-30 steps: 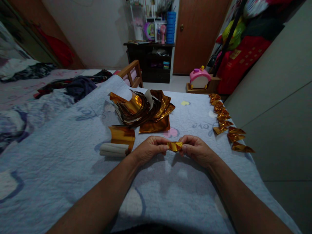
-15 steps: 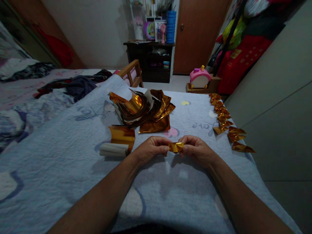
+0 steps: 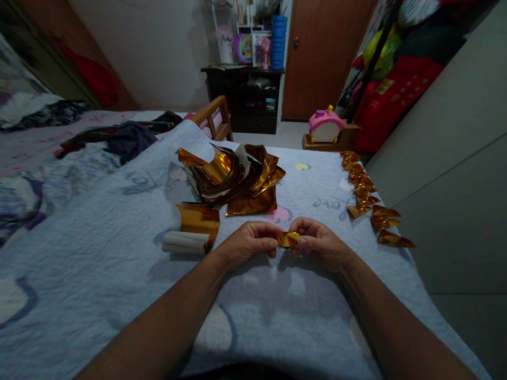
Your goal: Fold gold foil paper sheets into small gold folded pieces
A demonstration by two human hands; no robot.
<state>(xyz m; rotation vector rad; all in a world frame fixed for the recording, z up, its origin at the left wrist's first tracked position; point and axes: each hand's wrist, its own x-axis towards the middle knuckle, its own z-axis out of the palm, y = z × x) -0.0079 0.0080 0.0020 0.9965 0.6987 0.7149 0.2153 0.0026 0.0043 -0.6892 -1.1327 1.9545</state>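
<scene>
Between my two hands is a small folded piece of gold foil paper (image 3: 288, 240), held just above the bed. My left hand (image 3: 253, 241) pinches its left end with thumb and fingers. On the other end, my right hand (image 3: 319, 241) grips with thumb and fingertips, partly covering it. Left of my left hand lie curled gold foil sheets (image 3: 200, 219) beside a pale rolled bundle (image 3: 185, 243). Farther back rests a large fanned stack of gold foil paper (image 3: 233, 177). Several folded gold foil pieces (image 3: 364, 187) form a line along the right edge.
A pale blue patterned blanket (image 3: 119, 274) covers the bed under everything. Dark clothes (image 3: 130, 140) lie at the left. Past the far edge stand a wooden chair (image 3: 214, 113), a dark cabinet (image 3: 241, 100) and a pink toy (image 3: 325, 125). A pale cabinet panel (image 3: 455, 184) rises at the right.
The folded foil has shifted very slightly to the right between my hands, and my right fingers have lifted a little. Both hands keep hold of it. The other papers lie as before.
</scene>
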